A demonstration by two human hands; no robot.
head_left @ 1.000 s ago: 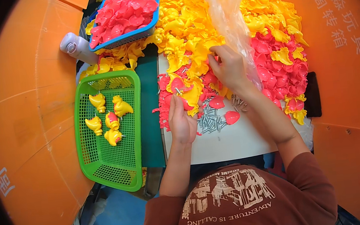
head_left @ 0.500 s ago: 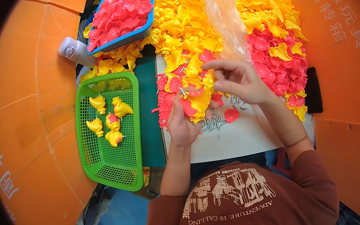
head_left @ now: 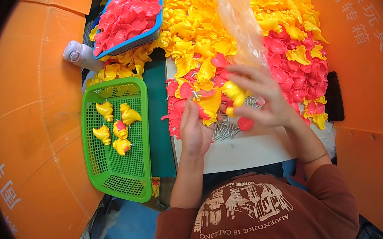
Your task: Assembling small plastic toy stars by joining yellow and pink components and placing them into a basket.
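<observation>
My left hand (head_left: 193,133) is closed on a yellow plastic toy shell half (head_left: 212,103) with a red part in it. A small metal pin (head_left: 195,94) sticks up at its upper left end, by my fingertips. To its right, my right hand (head_left: 269,101) grips a second yellow shell half (head_left: 233,92), its outer side showing; both are somewhat blurred. The two halves are apart. Beneath the hands, loose metal pins (head_left: 227,130) lie on the white tabletop (head_left: 238,156), beside a red shell piece (head_left: 245,123).
Left of the table stands a green basket (head_left: 89,150) with several assembled yellow toys (head_left: 104,110). A blue basket (head_left: 160,23) of red pieces and a pale bottle (head_left: 81,55) are at the far left. Yellow shells (head_left: 199,19), red pieces (head_left: 290,70) and plastic film (head_left: 239,24) cover the back.
My right hand has taken hold of a yellow shell half and holds it beside the left hand's piece. My left hand has barely moved and still holds its shell half.
</observation>
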